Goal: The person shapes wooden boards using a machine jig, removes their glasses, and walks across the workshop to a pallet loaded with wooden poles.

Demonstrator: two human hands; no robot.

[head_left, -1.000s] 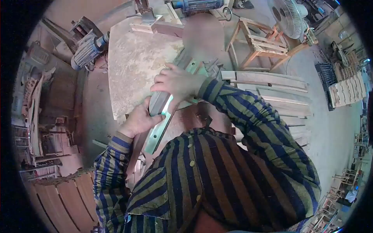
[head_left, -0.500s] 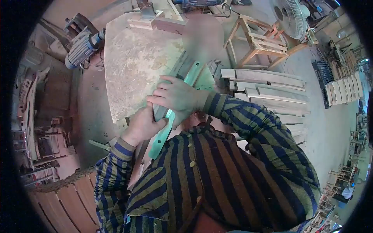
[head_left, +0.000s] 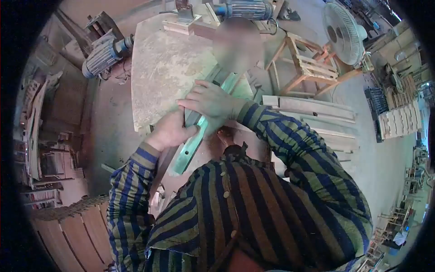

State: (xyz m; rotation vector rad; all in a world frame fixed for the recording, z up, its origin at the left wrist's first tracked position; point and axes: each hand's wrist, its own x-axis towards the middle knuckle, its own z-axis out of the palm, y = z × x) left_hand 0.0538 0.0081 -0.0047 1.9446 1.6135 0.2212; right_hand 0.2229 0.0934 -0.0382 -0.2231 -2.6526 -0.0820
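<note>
A long bar with screw holes point(head_left: 186, 153), lit green, runs diagonally from the table's right side toward my body. Against its left side lies a grey strip point(head_left: 192, 118). My left hand point(head_left: 171, 130) grips the strip near its lower end, with the thumb reaching to the bar. Just above and to the right, my right hand point(head_left: 209, 102) is wrapped over the strip, its fingers pointing left. The two hands touch or nearly touch. Their undersides are hidden, as is the strip's far end.
A worn table point(head_left: 158, 68) extends ahead and left, with wooden blocks point(head_left: 181, 25) at its back. Blue motors point(head_left: 102, 55) stand at left and top. To the right are stacked boards point(head_left: 312, 106), a wooden frame point(head_left: 308, 68) and a fan point(head_left: 343, 34). A blurred patch covers the top centre.
My right hand has shifted down the strip toward my left hand, mostly during the first half second. My left thumb still rests by the bar. The whole view has shifted slightly.
</note>
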